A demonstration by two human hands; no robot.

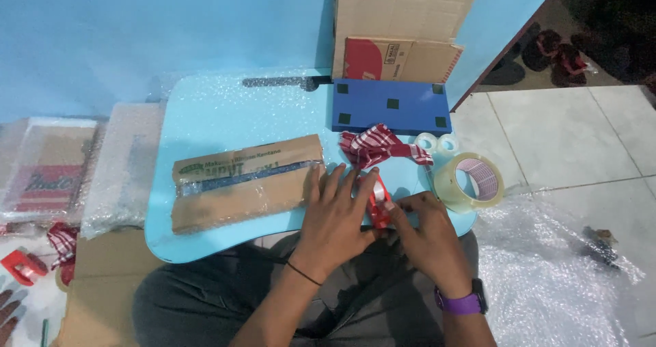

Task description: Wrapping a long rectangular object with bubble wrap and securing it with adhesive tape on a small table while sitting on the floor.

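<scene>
Both my hands meet at the front edge of a small light-blue lap table [212, 115]. My left hand [335, 214] and my right hand [427, 234] together grip a red tape dispenser [378, 203] between them. Just left of my left hand lies a flat brown cardboard parcel [242, 190] wrapped in clear plastic. A red and white checked cloth [379, 145] lies just beyond the dispenser. A large roll of clear tape [471, 179] stands to the right of my right hand.
A dark blue board [389, 104] and cardboard boxes [403, 26] stand at the table's far side. Bubble wrap [553, 272] covers the tiled floor at right. Plastic-wrapped packs [48, 169] and a red tool [24, 265] lie at left, near another person's fingers [7, 316].
</scene>
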